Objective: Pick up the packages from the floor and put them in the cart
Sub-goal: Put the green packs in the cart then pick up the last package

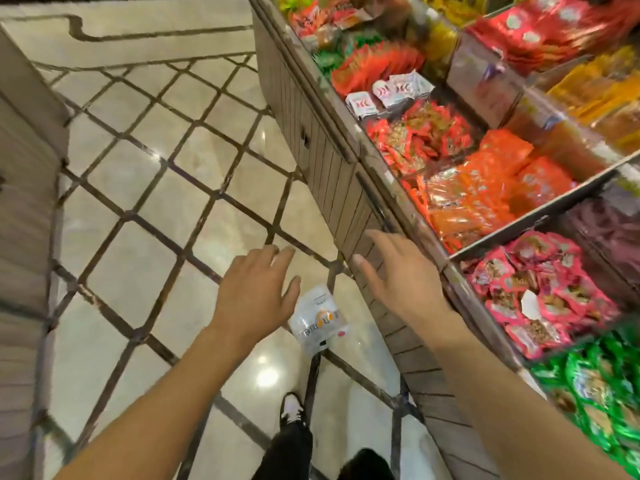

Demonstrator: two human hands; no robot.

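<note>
A white package [318, 318] with orange and grey print lies flat on the tiled floor [145, 188], close to the foot of the wooden display stand [322, 157]. My left hand [256, 292] hovers over the floor just left of the package, fingers spread and holding nothing. To the right of the package, my right hand [401, 271] is stretched out in front of the stand's lower corner, also spread and empty. No cart with wheels is distinguishable in this view.
The stand's bins hold several heaps of snack packets: red and orange [478, 188], pink [540, 289], green [595, 386] and small white sachets [388, 91]. A grey slatted unit [27, 202] lines the left edge. My shoe [291, 408] and dark trouser leg are below the package.
</note>
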